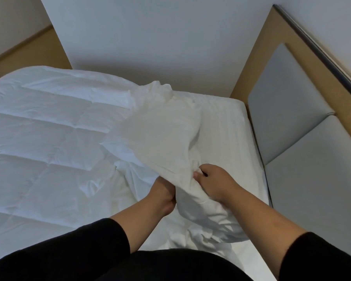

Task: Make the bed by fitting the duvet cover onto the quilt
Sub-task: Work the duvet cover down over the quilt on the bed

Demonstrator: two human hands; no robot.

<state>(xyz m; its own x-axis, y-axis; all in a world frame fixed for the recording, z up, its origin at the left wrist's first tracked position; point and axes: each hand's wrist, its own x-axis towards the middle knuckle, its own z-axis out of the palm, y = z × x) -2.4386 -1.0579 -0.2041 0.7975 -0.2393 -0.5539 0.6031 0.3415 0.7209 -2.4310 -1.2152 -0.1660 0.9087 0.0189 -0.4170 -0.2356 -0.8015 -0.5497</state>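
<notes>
A white stitched quilt [49,128] lies spread over the left and middle of the bed. A thinner white duvet cover [162,134] is bunched and lifted over the quilt's right edge, rising to a peak near the wall. My right hand [213,183] pinches a fold of the cover from above. My left hand [164,194] reaches under the cover; its fingers are hidden in the cloth, and the fabric gathers around them.
The bare mattress sheet [227,126] shows at the right, next to a grey padded headboard [292,122] in a wooden frame [249,63]. A white wall [150,37] stands behind the bed. Wooden floor [28,51] lies at the far left.
</notes>
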